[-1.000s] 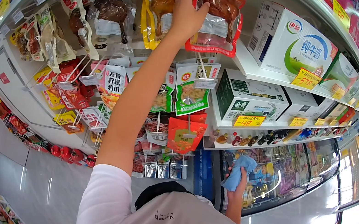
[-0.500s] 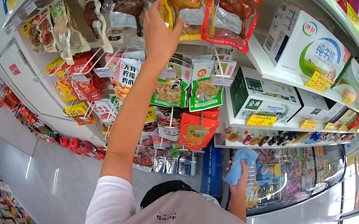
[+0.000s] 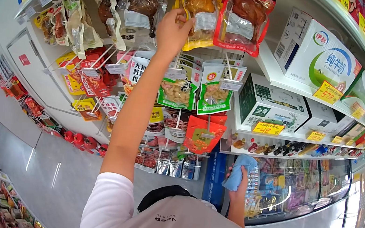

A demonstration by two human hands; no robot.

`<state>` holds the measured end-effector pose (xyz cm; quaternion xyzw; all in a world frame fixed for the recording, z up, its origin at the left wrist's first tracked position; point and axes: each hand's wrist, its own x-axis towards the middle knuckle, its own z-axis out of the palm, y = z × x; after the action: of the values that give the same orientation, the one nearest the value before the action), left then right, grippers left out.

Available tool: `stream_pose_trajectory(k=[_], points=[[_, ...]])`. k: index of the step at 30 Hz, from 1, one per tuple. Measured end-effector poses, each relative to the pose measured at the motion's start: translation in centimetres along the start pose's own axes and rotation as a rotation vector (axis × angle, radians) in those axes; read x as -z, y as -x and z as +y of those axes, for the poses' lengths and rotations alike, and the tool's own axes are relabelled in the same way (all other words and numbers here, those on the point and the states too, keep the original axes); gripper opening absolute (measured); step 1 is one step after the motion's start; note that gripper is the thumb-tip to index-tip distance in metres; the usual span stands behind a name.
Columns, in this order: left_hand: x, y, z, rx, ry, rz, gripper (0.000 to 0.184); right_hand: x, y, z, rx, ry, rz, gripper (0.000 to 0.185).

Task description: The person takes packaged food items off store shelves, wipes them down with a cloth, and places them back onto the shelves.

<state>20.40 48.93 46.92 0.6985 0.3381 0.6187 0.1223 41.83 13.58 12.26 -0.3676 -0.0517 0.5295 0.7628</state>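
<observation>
My left hand is raised to the hanging food packs, its fingers closed at the left edge of a yellow pack of braised duck leg. A red duck leg pack hangs right beside it. To the left of my fingers is a clear pack with a dark duck leg. Lower down on the right, my right hand is wrapped round a bunched blue cloth. My left fingertips are partly hidden against the yellow pack's edge.
Below hang green-and-white snack packs and an orange pack on metal hooks. Milk cartons stand on the right shelves, with small bottles lower. A glass-fronted case is beside my right hand.
My left fingers have drawn in from a spread pose and now pinch the yellow pack's edge. The view has shifted slightly. My right hand still holds the blue cloth.
</observation>
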Motion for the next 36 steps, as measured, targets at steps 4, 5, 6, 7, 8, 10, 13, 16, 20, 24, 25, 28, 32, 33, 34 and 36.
stream_pose_trajectory(k=[4, 5, 6, 7, 8, 10, 13, 16, 20, 24, 25, 28, 32, 33, 34, 36], points=[[0.6, 0.7, -0.2, -0.267, -0.02, 0.105, 0.035, -0.1, -0.1, -0.2, -0.041, -0.042, 0.002, 0.037], [0.7, 0.8, -0.1, -0.205, 0.041, 0.086, 0.033, -0.3, 0.0, -0.3, -0.043, -0.044, 0.006, 0.037], [0.9, 0.9, 0.4, -0.141, 0.103, 0.067, 0.032, -0.4, 0.0, -0.3, -0.044, -0.047, 0.01, 0.037], [1.2, 0.9, 1.0, -0.078, 0.164, 0.048, 0.03, -0.4, 0.0, -0.3, -0.043, -0.051, 0.013, 0.037], [1.7, 1.1, 1.7, -0.067, 0.172, 0.036, 0.031, -0.4, 0.0, -0.4, -0.042, -0.054, 0.014, 0.036], [2.4, 1.4, 2.6, -0.001, 0.332, -0.017, 0.031, -0.4, 0.0, -0.4, -0.037, -0.049, 0.017, 0.036], [3.8, 2.0, 3.7, 0.078, 0.492, -0.097, 0.029, -0.3, -0.2, -0.4, -0.03, -0.022, 0.022, 0.037], [5.0, 2.6, 5.3, 0.118, 0.658, -0.131, 0.028, -0.2, -0.5, -0.3, -0.038, 0.004, 0.015, 0.037], [5.9, 3.1, 5.6, 0.134, 0.722, -0.134, 0.028, 0.0, -1.0, 0.0, -0.054, 0.018, -0.019, 0.037], [6.7, 4.1, 7.0, 0.179, 0.801, -0.116, 0.029, -0.1, -1.5, 0.4, -0.057, 0.031, -0.022, 0.037], [7.0, 4.3, 7.2, 0.183, 0.836, -0.125, 0.031, -0.2, -1.5, 0.5, -0.054, 0.036, -0.022, 0.037], [7.4, 5.0, 7.9, 0.177, 0.822, -0.124, 0.035, -0.6, -1.4, 0.6, -0.046, 0.049, -0.015, 0.038], [7.8, 5.2, 8.5, 0.157, 0.797, -0.134, 0.037, -0.9, -1.3, 0.8, -0.042, 0.049, 0.007, 0.039], [7.7, 5.2, 8.4, 0.153, 0.828, -0.135, 0.037, -0.9, -1.2, 0.7, -0.044, 0.05, 0.013, 0.039], [7.6, 5.2, 8.3, 0.15, 0.86, -0.135, 0.037, -0.9, -1.2, 0.6, -0.054, 0.054, 0.005, 0.038], [7.4, 5.5, 8.2, 0.168, 0.916, -0.141, 0.036, -0.9, -1.0, 0.4, -0.075, 0.059, -0.008, 0.038]])
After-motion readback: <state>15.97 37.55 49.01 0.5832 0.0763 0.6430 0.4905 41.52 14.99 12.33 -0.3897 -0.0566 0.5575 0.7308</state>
